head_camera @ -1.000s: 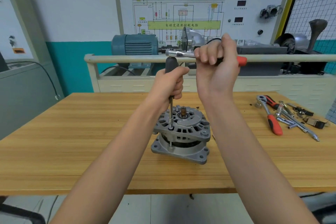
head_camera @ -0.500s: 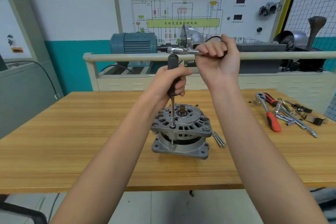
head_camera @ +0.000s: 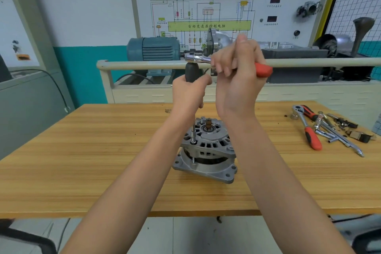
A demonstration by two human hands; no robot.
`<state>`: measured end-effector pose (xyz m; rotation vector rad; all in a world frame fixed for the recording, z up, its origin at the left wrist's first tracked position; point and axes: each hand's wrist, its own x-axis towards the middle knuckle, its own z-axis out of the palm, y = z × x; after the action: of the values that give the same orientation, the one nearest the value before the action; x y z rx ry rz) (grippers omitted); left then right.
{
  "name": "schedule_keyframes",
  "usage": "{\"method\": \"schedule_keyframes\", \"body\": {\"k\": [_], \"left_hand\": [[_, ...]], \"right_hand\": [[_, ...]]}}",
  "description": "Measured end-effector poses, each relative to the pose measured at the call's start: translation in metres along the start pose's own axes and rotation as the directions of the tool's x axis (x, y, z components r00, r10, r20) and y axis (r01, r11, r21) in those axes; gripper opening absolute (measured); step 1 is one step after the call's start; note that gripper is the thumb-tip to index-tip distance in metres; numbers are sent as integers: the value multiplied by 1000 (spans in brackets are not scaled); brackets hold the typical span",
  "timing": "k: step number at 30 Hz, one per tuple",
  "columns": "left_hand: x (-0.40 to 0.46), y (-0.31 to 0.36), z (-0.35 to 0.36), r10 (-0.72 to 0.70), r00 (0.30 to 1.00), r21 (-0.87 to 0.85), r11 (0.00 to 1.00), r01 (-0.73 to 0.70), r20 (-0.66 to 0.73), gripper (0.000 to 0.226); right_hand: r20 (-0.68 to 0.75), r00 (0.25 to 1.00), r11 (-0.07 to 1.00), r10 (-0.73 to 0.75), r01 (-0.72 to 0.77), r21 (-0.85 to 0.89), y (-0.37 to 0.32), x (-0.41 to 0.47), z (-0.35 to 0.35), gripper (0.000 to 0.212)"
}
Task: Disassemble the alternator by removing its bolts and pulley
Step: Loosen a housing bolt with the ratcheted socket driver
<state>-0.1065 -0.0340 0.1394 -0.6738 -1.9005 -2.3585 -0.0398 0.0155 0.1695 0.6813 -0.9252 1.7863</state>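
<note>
Bolt removal under way on alternator

Alternator sits upright near the middle of the table, flange down, shaft end up; no pulley shows on the shaft. Left hand is wrapped around the black handle of a vertical driver, whose socket tip sits on a bolt at the housing's left edge. Right hand curls around the ratchet, held level across the driver's top, chrome head over the handle, red grip end sticking out past the palm.

Step in hand, as I judge it: backing out one of the long through bolts, left hand steadying the tool, right supplying the turn. The bolt's shank shows in the gap between the two housing halves.

Next move likely calls for keeping the driver plumb on the bolt head while the ratchet swings, since a tilt could let the socket slip off. Spare ratchet and loose tools lie well apart at the table's right.
</note>
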Motion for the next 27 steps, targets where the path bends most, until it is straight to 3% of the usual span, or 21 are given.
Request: {"method": "schedule_keyframes", "body": {"k": [2, 4, 7, 9, 11, 15, 17, 19, 21, 24, 27], "left_hand": [[2, 2, -10, -27, 980, -68, 997, 41, 199, 38], [6, 5, -20, -71, 898, -123, 983, 137, 433, 37], [8, 9, -25, -120, 781, -86, 972, 217, 613, 45], [6, 10, -22, -143, 795, -73, 971, 229, 590, 51], [4, 9, -17, -141, 867, -70, 978, 197, 479, 56], [-3, 7, -3, -94, 986, -49, 994, 101, 141, 42], [-5, 6, 4, -66, 998, -15, 998, 67, 2, 36], [-5, 6, 7, -43, 997, 12, 999, 43, -66, 36], [-6, 5, 6, -36, 999, 10, 999, 36, -35, 35], [-4, 5, -4, -24, 991, -25, 999, 27, 128, 35], [-3, 3, -16, -18, 921, -93, 994, 59, 390, 36]], "right_hand": [[-49, 981, 962, 188, -174, 211, -4, 12, -7, 47], [-88, 913, 843, 397, -326, 428, -6, 25, -16, 55], [-115, 840, 736, 531, -389, 554, -7, 36, -22, 58], [-128, 849, 752, 512, -372, 545, -7, 35, -21, 58], [-130, 890, 820, 438, -336, 464, -6, 28, -18, 56], [-31, 996, 994, 78, -76, 78, -3, 5, -4, 41], [71, 992, 984, -101, 110, -140, -2, -4, 4, 34], [137, 977, 949, -165, 195, -248, -2, -9, 9, 34], [97, 988, 967, -123, 141, -212, -3, -6, 8, 35], [-10, 990, 985, 140, -138, 103, -8, 11, -4, 47], [-87, 877, 784, 473, -373, 497, -11, 31, -19, 56]]}}
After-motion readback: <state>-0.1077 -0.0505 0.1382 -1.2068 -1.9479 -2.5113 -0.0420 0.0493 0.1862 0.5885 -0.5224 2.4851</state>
